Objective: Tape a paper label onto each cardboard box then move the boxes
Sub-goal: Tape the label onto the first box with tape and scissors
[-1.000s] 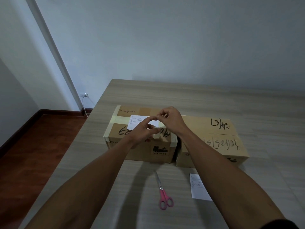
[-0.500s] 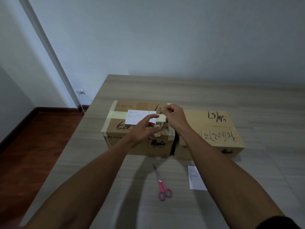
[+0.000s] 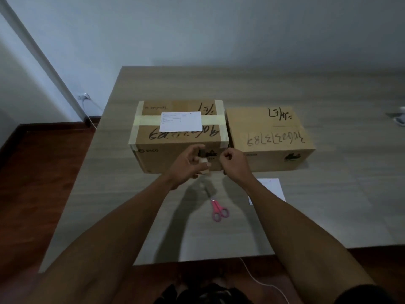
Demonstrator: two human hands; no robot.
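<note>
My left hand (image 3: 186, 162) grips a small roll of pale tape (image 3: 203, 165), fingers curled round it, and my right hand (image 3: 233, 160) sits just beside it with fingers curled in a pinch; whether a strip of tape runs between them I cannot tell, since it is too dim and fine to make out. Both hands hang in front of the near face of the left cardboard box (image 3: 179, 137), hiding part of the print there. Just beyond my hands, on top of that box, a white paper label (image 3: 180, 121) lies flat across a band of pale tape; no tape over the label is plain to see. Beyond my right hand stands the second cardboard box (image 3: 271, 137), touching or nearly touching the first, its top bare of any label, with only black handwriting on it. Nearer to me than my hands, pink-handled scissors (image 3: 217, 207) lie on the table (image 3: 328, 205), their blades lost in my arm's shadow. A second paper sheet (image 3: 271, 187) lies beside my right forearm, partly covered by it. Far off past my right hand, something pale (image 3: 400, 117) is cut off by the edge of view.
</note>
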